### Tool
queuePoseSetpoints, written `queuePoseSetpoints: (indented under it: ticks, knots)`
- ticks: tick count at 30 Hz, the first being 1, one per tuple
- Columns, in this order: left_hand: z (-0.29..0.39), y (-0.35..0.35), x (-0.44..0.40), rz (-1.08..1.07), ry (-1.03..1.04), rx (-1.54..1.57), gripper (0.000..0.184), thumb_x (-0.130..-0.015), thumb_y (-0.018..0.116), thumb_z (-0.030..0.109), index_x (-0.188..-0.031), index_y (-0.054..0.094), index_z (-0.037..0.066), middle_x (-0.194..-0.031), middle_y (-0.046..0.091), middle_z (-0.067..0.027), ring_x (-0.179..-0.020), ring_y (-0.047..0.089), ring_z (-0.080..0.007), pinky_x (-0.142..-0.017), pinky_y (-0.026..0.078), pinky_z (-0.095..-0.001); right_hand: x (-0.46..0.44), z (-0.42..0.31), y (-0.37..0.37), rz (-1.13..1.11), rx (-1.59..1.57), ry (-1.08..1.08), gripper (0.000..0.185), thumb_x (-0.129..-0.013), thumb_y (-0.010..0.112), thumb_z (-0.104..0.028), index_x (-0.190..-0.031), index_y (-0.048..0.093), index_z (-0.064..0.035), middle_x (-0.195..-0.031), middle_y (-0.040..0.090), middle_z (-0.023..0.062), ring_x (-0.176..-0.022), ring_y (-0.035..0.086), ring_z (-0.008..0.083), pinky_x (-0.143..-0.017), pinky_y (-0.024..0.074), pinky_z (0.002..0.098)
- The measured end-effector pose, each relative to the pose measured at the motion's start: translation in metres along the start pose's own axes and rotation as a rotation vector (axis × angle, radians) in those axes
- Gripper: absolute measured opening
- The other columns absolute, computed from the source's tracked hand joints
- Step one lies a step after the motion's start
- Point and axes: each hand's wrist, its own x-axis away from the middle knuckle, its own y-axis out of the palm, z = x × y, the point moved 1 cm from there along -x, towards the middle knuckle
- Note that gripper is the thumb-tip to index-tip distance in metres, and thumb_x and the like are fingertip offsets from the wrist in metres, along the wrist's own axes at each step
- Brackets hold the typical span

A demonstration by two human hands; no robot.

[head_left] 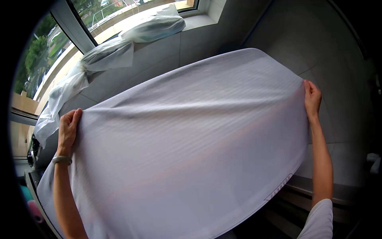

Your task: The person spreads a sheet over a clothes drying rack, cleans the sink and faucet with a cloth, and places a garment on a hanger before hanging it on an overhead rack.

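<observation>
A large white cloth (191, 139) is stretched wide across the middle of the view, with a fold running between its two held edges and dark lettering near its lower right border. My left hand (69, 129) pinches its left edge, a bracelet on that wrist. At the right corner, my right hand (312, 97) grips the cloth between thumb and fingers, the arm reaching up from a white sleeve. Whatever lies behind the cloth is hidden.
Plastic-wrapped bundles (155, 28) lie along the sill of the window (107, 14) at the upper left. Grey tiled walls (302, 36) stand behind and to the right. Pink and teal items show at the lower left edge.
</observation>
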Motion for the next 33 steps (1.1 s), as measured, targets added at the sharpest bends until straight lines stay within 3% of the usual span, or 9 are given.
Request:
queuePoseSetpoints:
  ticks: [2, 4, 8, 16, 18, 22, 26, 29, 33]
  knots:
    - [-0.007, 0.006, -0.013, 0.077, -0.074, 0.006, 0.043, -0.096, 0.055, 0.033, -0.076, 0.055, -0.004, -0.062, 0.039, 0.0058, -0.06, 0.034, -0.0048, -0.054, 0.031, -0.0254, -0.029, -0.019, 0.023, 0.172, -0.025, -0.175, 0.04, -0.097, 0.052, -0.035, -0.093, 0.066, 0.0025, -0.062, 0.057, 0.003, -0.059, 0.045, 0.0115, -0.06, 0.0397, 0.027]
    - [-0.017, 0.011, -0.024, -0.2, -0.11, -0.074, 0.051, -0.096, 0.051, 0.041, -0.081, 0.06, -0.007, -0.06, 0.049, 0.0018, -0.056, 0.043, -0.0098, -0.059, 0.04, -0.0285, -0.051, 0.028, 0.063, -0.373, 0.281, -0.101, 0.048, -0.098, 0.046, -0.042, -0.104, 0.065, 0.0022, -0.083, 0.068, 0.0106, -0.076, 0.06, 0.0216, -0.073, 0.0459, 0.0313]
    - [-0.008, 0.001, -0.009, -0.087, 0.039, -0.116, 0.062, -0.097, 0.042, 0.052, -0.094, 0.064, -0.006, -0.081, 0.065, -0.0138, -0.076, 0.059, -0.0231, -0.077, 0.047, -0.0324, -0.02, 0.021, 0.057, -0.242, 0.063, 0.11, 0.056, -0.098, 0.039, -0.048, -0.12, 0.06, -0.0013, -0.113, 0.065, 0.0145, -0.107, 0.059, 0.0302, -0.091, 0.0438, 0.0341]
    - [0.014, 0.015, 0.022, -0.093, 0.045, -0.401, 0.044, -0.099, 0.041, 0.043, -0.112, 0.059, 0.004, -0.082, 0.063, -0.0176, -0.08, 0.063, -0.0305, -0.076, 0.046, -0.0385, 0.169, -0.004, -0.039, -0.271, 0.604, 0.003, 0.051, -0.1, 0.037, -0.04, -0.139, 0.044, -0.0085, -0.146, 0.04, 0.0116, -0.139, 0.03, 0.0279, -0.112, 0.0221, 0.0404]
    - [0.014, 0.017, 0.017, -0.219, -0.062, -0.445, 0.045, -0.1, 0.04, 0.042, -0.118, 0.059, 0.005, -0.092, 0.066, -0.0175, -0.089, 0.063, -0.0297, -0.082, 0.045, -0.0382, 0.228, 0.002, -0.05, -0.223, 0.424, 0.022, 0.049, -0.101, 0.037, -0.036, -0.14, 0.042, -0.0073, -0.147, 0.038, 0.0118, -0.139, 0.03, 0.0282, -0.112, 0.0223, 0.0402]
    - [0.037, 0.031, 0.06, 0.279, 0.502, -0.815, 0.049, -0.102, 0.03, 0.041, -0.145, 0.036, 0.018, -0.148, 0.036, -0.0091, -0.138, 0.032, -0.026, -0.114, 0.021, -0.0439, 0.335, -0.038, -0.053, -0.009, -0.141, 0.114, 0.044, -0.099, 0.039, -0.012, -0.141, 0.036, -0.0006, -0.143, 0.041, 0.0175, -0.135, 0.036, 0.0302, -0.109, 0.029, 0.0393]
    - [0.113, 0.034, 0.196, -0.131, 0.563, -0.652, 0.063, -0.096, 0.03, 0.057, -0.146, 0.034, 0.018, -0.15, 0.035, -0.0097, -0.143, 0.018, -0.0332, -0.114, 0.017, -0.054, 0.449, -0.008, -0.038, -0.517, -0.208, 0.586, 0.042, -0.092, 0.059, -0.011, -0.132, 0.049, -0.0052, -0.12, 0.059, 0.0179, -0.101, 0.064, 0.0284, -0.086, 0.0498, 0.0364]
    - [0.147, 0.022, 0.316, -0.696, 0.686, -0.827, 0.075, -0.085, 0.054, 0.061, -0.144, 0.038, 0.016, -0.146, 0.036, -0.0217, -0.136, 0.026, -0.0464, -0.109, 0.02, -0.0604, 0.524, 0.011, -0.02, -0.78, -0.248, 0.789, 0.035, -0.096, 0.052, -0.023, -0.127, 0.054, -0.0072, -0.114, 0.064, 0.0153, -0.101, 0.064, 0.0273, -0.087, 0.0504, 0.0363]
    - [0.127, 0.04, 0.423, -0.771, 0.488, -0.496, 0.084, -0.08, 0.068, 0.048, -0.147, 0.029, 0.015, -0.151, 0.022, -0.0258, -0.139, 0.014, -0.0492, -0.11, 0.011, -0.064, 0.634, 0.045, 0.023, -0.847, -0.291, 0.855, 0.033, -0.096, 0.05, -0.023, -0.124, 0.056, -0.007, -0.113, 0.065, 0.0151, -0.102, 0.063, 0.0302, -0.088, 0.0492, 0.0395]
